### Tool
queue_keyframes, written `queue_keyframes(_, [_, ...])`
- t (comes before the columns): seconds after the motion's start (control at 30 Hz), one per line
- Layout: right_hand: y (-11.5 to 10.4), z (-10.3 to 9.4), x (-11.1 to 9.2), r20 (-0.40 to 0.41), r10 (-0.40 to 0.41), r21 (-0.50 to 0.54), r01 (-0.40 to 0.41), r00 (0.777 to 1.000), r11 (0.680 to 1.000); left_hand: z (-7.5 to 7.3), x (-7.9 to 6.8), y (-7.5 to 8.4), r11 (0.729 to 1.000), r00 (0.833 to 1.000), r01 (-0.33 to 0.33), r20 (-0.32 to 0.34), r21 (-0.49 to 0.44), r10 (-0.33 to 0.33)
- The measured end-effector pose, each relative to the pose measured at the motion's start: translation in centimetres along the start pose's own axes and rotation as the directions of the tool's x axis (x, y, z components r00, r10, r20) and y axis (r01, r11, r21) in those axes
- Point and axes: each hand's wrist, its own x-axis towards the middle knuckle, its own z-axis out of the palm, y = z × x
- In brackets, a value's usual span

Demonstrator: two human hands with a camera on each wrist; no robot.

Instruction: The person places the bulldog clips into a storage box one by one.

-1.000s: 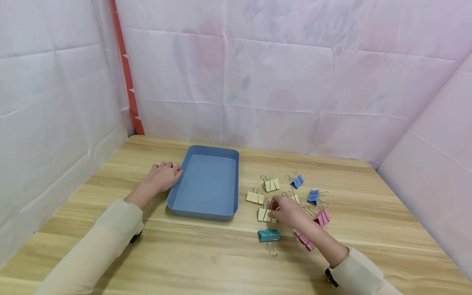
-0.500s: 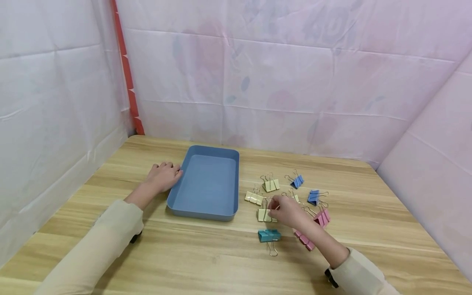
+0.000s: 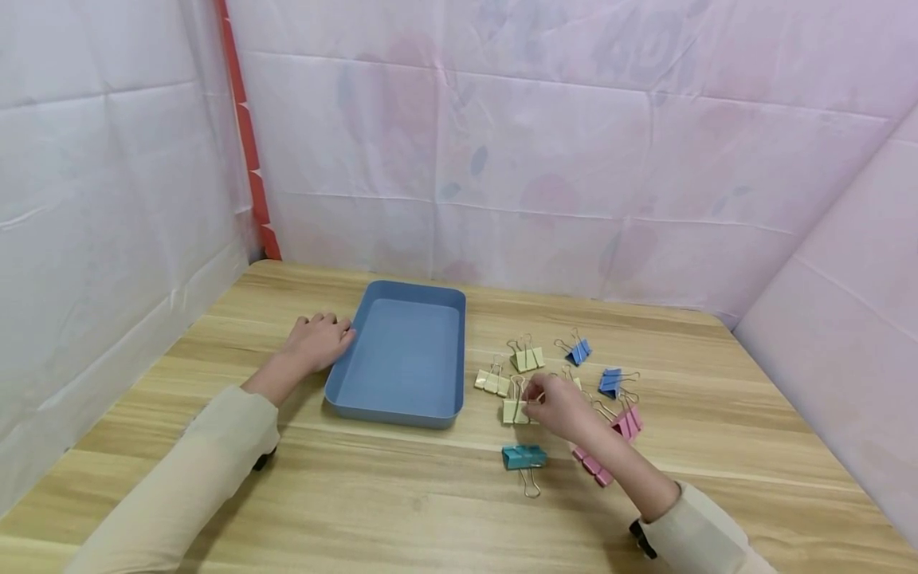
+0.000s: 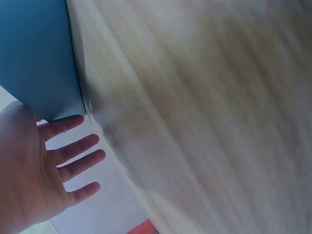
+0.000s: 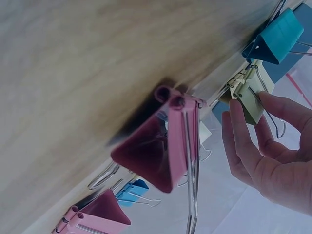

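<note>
My right hand [image 3: 562,405] pinches a pale yellow binder clip [image 3: 514,411] between thumb and fingertips. In the right wrist view the thumb lies on one side of this yellow binder clip [image 5: 253,100] and the fingers on the other. Just behind and left of it another yellow binder clip [image 3: 492,382] lies close by. A third yellow clip [image 3: 529,359] is farther back, and one more is partly hidden behind the hand. My left hand [image 3: 318,344] rests at the left wall of a blue tray [image 3: 397,417], its fingers extended in the left wrist view.
A teal binder clip [image 3: 523,457] lies nearer me. Pink clips [image 3: 627,423] sit under and beside the right forearm. Two blue clips, one at the back [image 3: 578,351] and one on the right [image 3: 610,383], lie on the wooden table [image 3: 402,502]. White sheets [image 3: 538,143] enclose the table.
My right hand has moved the pinched yellow clip slightly back and left. The yellow clip beside it has shifted a little left. My left hand stays at the tray.
</note>
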Motion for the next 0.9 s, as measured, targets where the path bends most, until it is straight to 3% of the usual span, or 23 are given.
queue_keyframes(0.9, [-0.45,-0.56,0.01,-0.011,0.007,0.036,-0.006,1.000,0.999,0.10,0.18,0.14,1.000,1.000,-0.001,0.008,0.007,0.001])
